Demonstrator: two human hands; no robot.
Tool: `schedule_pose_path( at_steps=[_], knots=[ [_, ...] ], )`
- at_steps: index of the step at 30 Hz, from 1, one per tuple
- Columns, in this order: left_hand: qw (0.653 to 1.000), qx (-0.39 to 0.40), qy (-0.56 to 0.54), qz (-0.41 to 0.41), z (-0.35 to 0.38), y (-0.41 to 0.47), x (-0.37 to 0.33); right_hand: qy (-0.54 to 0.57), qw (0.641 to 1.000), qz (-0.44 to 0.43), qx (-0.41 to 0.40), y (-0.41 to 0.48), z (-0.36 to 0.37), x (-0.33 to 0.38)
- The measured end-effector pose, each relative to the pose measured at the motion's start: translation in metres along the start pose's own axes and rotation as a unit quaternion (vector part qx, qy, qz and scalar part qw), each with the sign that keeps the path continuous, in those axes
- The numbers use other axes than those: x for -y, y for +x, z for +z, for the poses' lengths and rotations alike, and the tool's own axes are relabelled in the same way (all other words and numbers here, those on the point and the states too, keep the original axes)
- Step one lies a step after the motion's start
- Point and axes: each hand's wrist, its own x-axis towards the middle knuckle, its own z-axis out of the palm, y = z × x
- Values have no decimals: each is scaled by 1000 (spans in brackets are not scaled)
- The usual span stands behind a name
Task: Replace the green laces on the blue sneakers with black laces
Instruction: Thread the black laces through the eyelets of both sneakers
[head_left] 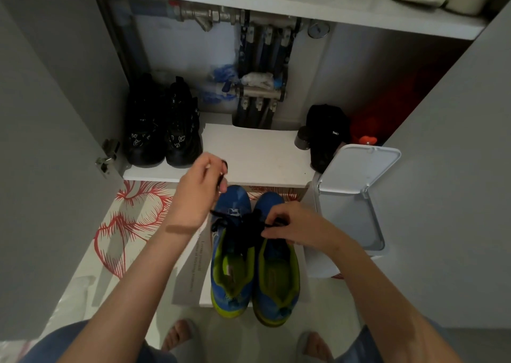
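Note:
Two blue sneakers with lime-green lining stand side by side on white paper on the floor, the left sneaker (pixel 231 254) and the right sneaker (pixel 276 263), toes pointing away from me. Black laces (pixel 243 224) are threaded across both fronts. My left hand (pixel 199 194) is raised over the left sneaker's toe and pinches a black lace end. My right hand (pixel 293 224) rests on the right sneaker's tongue area and pinches a black lace there. No green laces are in sight.
A low white cabinet shelf (pixel 254 152) lies just beyond the sneakers, with black boots (pixel 163 130) at left and a black bag (pixel 326 133) at right. A white bin with an open lid (pixel 356 185) stands right of the sneakers. Pipes run behind. My feet are below.

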Motion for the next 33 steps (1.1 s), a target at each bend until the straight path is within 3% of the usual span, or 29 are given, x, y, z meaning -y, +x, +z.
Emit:
schedule_pose_path(
  at_steps=[1, 3, 6, 8, 13, 16, 20, 22, 25, 29, 33],
  knots=[
    [990, 3, 143, 16, 2, -2, 6, 3, 1000, -11, -21, 0, -1, 1],
    [951, 106, 290, -27, 7, -6, 15, 37, 997, -20, -67, 0, -5, 4],
    [904, 284, 303, -95, 9, -9, 17, 115, 988, -15, -98, -2, -9, 9],
    [903, 326, 268, -82, 5, -8, 13, 183, 976, -34, -110, -4, -12, 12],
    [968, 231, 75, -57, -2, -5, -1, 365, 910, -64, -185, -6, -27, 14],
    [989, 129, -55, -44, 5, -1, -6, 353, 910, -88, -197, -6, -31, 13],
    [998, 34, -35, -27, 13, -3, -6, 402, 897, -130, -127, -4, -28, 19],
    [998, 44, -38, -33, 20, 0, -7, 437, 884, -148, -75, -3, -24, 23],
    [983, 102, -93, -117, 28, 5, -14, 432, 888, -153, -50, -1, -18, 30],
    [981, 172, -63, -57, 27, -4, -10, 375, 907, -139, -128, -1, -16, 33],
    [983, 126, -111, -79, 28, -3, -15, 366, 897, -104, -225, 4, -22, 24]
  ],
)
